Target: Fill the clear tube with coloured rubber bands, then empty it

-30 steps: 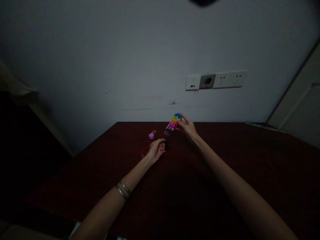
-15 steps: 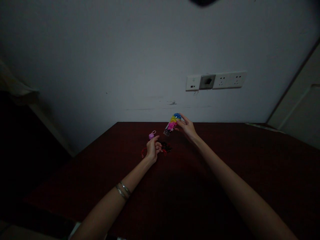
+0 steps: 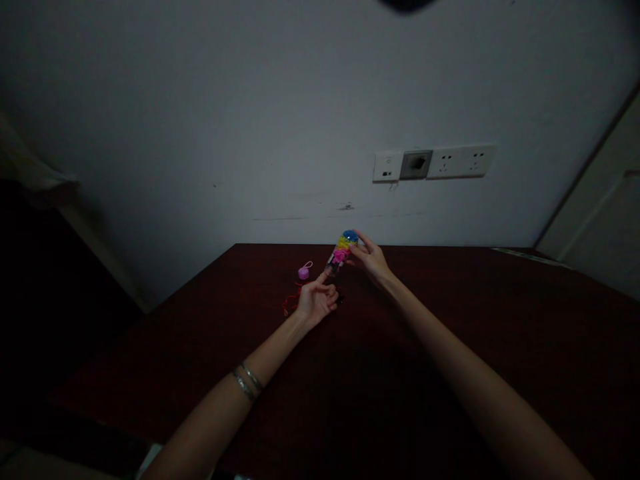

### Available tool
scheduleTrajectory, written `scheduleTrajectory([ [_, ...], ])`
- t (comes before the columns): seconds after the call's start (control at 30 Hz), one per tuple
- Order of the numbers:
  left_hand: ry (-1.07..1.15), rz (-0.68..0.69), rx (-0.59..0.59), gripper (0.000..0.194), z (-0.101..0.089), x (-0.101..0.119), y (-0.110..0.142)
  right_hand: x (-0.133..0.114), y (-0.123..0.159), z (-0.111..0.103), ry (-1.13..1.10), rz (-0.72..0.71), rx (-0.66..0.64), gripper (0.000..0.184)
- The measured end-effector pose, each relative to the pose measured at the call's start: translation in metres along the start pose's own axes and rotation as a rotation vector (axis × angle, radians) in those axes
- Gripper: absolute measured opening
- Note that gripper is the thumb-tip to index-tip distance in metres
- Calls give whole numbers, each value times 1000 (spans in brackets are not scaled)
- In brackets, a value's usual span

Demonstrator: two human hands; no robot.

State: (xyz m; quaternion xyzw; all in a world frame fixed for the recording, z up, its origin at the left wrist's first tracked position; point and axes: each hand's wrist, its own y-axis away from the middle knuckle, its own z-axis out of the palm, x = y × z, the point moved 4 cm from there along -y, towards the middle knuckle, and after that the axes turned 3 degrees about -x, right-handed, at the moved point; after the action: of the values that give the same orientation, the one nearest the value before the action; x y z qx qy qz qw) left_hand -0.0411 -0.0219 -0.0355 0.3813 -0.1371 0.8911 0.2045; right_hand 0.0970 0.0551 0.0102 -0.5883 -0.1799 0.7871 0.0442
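Observation:
My right hand (image 3: 371,259) is closed around a clear bottle (image 3: 342,255) packed with small hair ties in blue, yellow and pink bands. The bottle is tilted, its blue end up and its clear end down toward the left. My left hand (image 3: 316,301) is palm up, its index finger stretched to the bottle's lower end; whether the fingertip is inside I cannot tell. The other left fingers are loosely curled, with nothing visible in them. A purple cap (image 3: 303,273) with a loop lies beyond that hand. Red hair ties (image 3: 290,303) lie beside it, and dark ones are mostly hidden behind its fingers.
The dark red tabletop (image 3: 240,293) meets a grey wall (image 3: 280,133). Wall sockets and switches (image 3: 434,163) sit above the table at the right. A thin pale strip (image 3: 530,256) lies at the back right edge, near a white door (image 3: 605,207).
My left hand drew back left from near the bottle toward the pile, then returned, its index finger now at the bottle's lower end. The bottle and right hand shifted slightly left and down.

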Motion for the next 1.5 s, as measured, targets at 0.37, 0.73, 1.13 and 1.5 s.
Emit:
scheduleTrajectory([
  [0.37,198,-106,15,40,10,-2,6,2,12,21,-6,22,-204,64],
  [0.73,154,-94,-28,31,6,1,6,-2,9,19,-4,12,-167,65],
  [1.13,118,-31,66,20,-6,1,-2,3,0,4,28,-21,-30,62],
  [1.5,36,3,397,17,-27,-3,-10,-2,-1,-2,32,-42,19,64],
])
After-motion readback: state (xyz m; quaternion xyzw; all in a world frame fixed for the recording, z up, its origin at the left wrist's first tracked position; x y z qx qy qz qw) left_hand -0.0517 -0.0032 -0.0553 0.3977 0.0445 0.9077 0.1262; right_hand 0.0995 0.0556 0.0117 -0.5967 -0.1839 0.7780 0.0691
